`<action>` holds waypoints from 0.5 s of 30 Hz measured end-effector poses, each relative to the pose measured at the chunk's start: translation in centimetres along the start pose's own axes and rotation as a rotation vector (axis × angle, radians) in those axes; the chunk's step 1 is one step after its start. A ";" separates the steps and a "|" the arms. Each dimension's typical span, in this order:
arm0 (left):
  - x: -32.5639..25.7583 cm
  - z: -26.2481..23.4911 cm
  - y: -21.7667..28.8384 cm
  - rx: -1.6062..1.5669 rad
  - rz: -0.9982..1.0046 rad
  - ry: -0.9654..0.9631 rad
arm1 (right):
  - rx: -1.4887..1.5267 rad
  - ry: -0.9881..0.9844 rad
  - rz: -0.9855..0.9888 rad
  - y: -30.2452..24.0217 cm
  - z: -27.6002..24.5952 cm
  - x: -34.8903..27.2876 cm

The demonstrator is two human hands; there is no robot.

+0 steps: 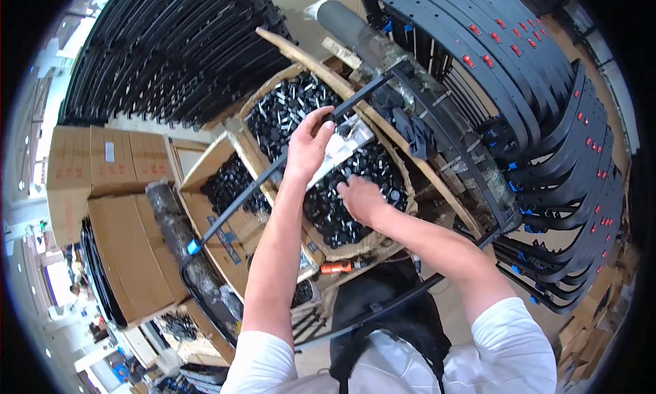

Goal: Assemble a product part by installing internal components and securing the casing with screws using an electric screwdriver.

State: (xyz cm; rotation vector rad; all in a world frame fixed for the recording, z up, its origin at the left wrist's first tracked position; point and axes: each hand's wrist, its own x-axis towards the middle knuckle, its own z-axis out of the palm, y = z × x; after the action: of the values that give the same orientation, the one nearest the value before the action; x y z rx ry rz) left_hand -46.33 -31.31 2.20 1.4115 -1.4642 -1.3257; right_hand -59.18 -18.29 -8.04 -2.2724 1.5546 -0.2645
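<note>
Under left hand (309,142), black strip (273,172)

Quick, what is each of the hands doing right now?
Left hand: closed on the long black strip.
Right hand: reaching into the box of small black parts; grip cannot be told.

hands: two, a left hand (309,144) and a right hand (361,197)
long black strip (273,168) held across the boxes: one
open cardboard boxes of small black parts: two, the round-mouthed box (403,189) and the nearer square box (198,163)
small black parts (287,107) inside them: far too many to count
closed cardboard cartons (96,168) stacked at the left: at least three faces show
orange-handled tool (336,266): one
curved black strips (560,141) racked at the right: dozens, uncountable
red tags (468,61) on those: many
blue clip (194,246) on the strip end: one
</note>
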 end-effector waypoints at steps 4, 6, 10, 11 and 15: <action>5.5 2.6 0.3 0.113 0.143 -0.008 | 0.032 -0.060 -0.109 0.6 3.0 1.3; 7.7 3.5 0.2 0.150 0.179 0.004 | 0.191 -0.123 -0.047 -0.4 1.3 0.0; 11.2 7.8 2.0 0.252 0.222 -0.004 | 0.592 -0.244 0.092 1.9 -5.2 -5.5; 11.8 8.0 2.0 0.254 0.228 -0.009 | 0.592 -0.237 0.094 2.1 -7.3 -6.8; 13.3 8.3 1.2 0.309 0.312 -0.017 | 0.667 -0.172 0.214 4.0 -14.0 -11.9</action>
State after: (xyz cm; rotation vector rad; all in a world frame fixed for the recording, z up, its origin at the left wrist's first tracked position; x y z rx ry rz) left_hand -56.74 -42.72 -0.71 1.2893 -1.8737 -0.9494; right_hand -72.02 -11.26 3.76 -1.5619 1.3447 -0.4376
